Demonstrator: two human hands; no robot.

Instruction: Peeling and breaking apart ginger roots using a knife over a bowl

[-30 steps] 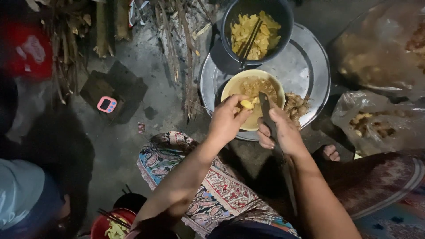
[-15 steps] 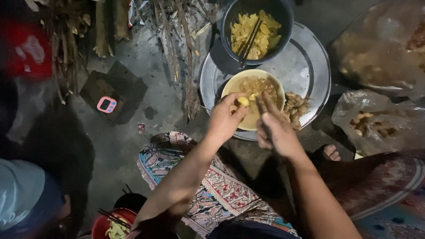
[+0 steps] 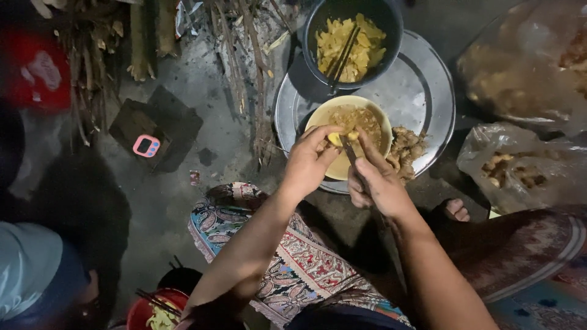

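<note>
I see my left hand (image 3: pixel 310 160) pinching a yellow piece (image 3: pixel 335 139) and my right hand (image 3: pixel 376 180) gripping a knife (image 3: pixel 350 150) above the yellow bowl (image 3: pixel 380 120) in the centre; the blade so close may slip and cut the fingertips (image 3: pixel 330 130).

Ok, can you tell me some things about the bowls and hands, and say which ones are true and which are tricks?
1. The left hand holds a small yellow piece over the yellow bowl. True.
2. The right hand holds a spoon. False: it holds a knife.
3. The dark pot is empty. False: it holds yellow slices and chopsticks.
4. Both stand on a round metal tray. True.
5. A pink timer lies on the ground to the left. True.
</note>
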